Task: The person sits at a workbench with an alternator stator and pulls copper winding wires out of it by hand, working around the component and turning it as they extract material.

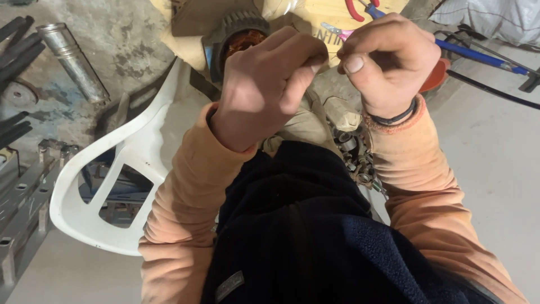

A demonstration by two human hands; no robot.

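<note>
Both my hands are raised close to the camera, fingertips nearly meeting. My left hand [264, 84] is pinched shut, thumb against forefinger. My right hand [388, 62] is pinched the same way just to its right and wears a dark band at the wrist. Whatever sits between the fingertips is too small to see. Below and behind the left hand lies a motor stator [239, 36] with copper windings, partly hidden by that hand. It rests on a tan cloth [185, 48].
A white plastic chair arm [121, 163] curves at the left. A metal pipe [73, 59] and dark metal bars lie at the upper left. Pliers with red handles [355, 8] and a blue-handled tool [478, 53] lie at the top. Small metal rings [354, 157] are piled by my right forearm.
</note>
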